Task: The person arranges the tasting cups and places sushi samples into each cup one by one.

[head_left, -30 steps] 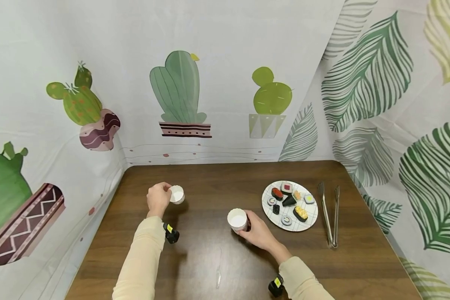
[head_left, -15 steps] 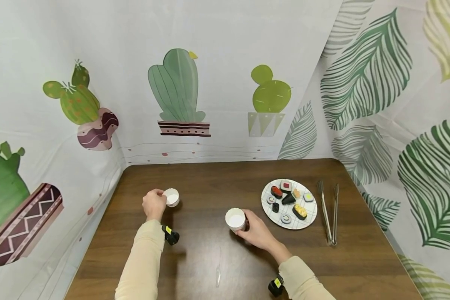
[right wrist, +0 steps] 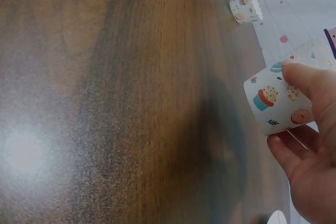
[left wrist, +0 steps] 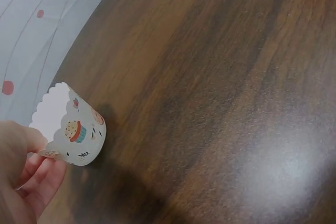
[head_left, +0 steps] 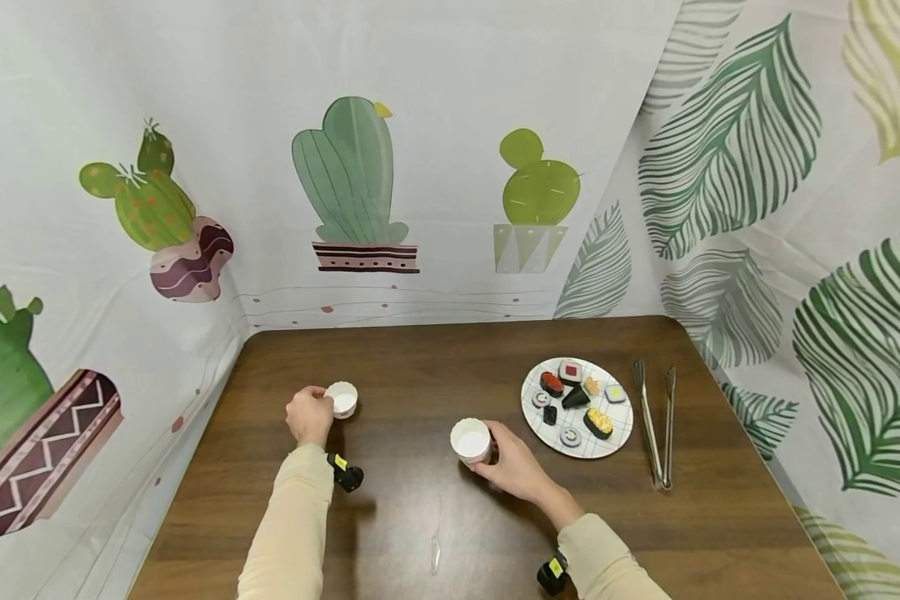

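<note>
My left hand [head_left: 311, 417] pinches the scalloped rim of a white paper baking cup [head_left: 341, 401] at the left of the table. In the left wrist view this baking cup [left wrist: 79, 129] shows a printed cupcake, and thumb and fingers take it from its near side. Right of the table's middle, my right hand [head_left: 516, 463] grips a second white paper baking cup [head_left: 471, 442] by its side. Close up in the right wrist view, that baking cup [right wrist: 273, 98] is tilted and appears held above the table; whether more cups are nested in it I cannot tell.
A round white plate [head_left: 528, 414] with a grid pattern carries several sushi pieces at the right. Beside it, metal tongs [head_left: 668, 475] lie with their arms apart. Printed cloth [head_left: 450, 167] hangs behind the brown wooden table [head_left: 390, 517].
My left hand has moved a little left and nearer with its baking cup. The right hand and its cup have hardly moved. The head view has shifted slightly.
</note>
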Demonstrator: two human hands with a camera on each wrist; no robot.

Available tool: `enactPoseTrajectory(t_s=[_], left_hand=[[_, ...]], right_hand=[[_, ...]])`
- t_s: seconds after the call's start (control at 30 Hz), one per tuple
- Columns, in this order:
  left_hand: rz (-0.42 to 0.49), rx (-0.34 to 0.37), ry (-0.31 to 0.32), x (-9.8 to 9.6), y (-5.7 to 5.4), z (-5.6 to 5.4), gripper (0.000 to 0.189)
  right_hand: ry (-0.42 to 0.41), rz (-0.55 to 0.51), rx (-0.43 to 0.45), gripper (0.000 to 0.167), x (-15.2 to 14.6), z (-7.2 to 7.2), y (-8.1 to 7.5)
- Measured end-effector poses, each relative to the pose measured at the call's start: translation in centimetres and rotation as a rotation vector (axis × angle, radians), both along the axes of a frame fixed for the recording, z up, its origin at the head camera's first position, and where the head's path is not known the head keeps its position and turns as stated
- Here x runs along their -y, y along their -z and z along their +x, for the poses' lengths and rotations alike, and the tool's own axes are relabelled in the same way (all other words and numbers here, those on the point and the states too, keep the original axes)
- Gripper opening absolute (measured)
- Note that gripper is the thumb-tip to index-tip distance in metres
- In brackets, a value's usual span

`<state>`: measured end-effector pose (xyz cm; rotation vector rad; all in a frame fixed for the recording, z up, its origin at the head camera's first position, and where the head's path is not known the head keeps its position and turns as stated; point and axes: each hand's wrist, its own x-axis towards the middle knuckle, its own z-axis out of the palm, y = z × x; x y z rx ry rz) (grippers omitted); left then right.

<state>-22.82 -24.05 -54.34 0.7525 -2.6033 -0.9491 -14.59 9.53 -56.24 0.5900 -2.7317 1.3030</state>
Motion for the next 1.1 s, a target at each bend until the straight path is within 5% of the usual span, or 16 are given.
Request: enactPoseTrajectory(t_s=[0.27,0.53,1.1], left_hand=[[0.032,0.007,-0.019,-0.3,0.4,0.4,0.023],[0.019,0.025,0.004,0.3,0.5,0.2,0.022],[-0.030,-0.005,0.138,0.3,-3.2,-0.7,0.021]], right_hand=[[0.012,-0.008,0.056,0.064,0.0,0.0,0.1],[0.007,0.009,0.019,0.065,-0.1,0.0,0.2],[0.018,-0.019,0.003,0.064,-0.1,-0.1,0.2]])
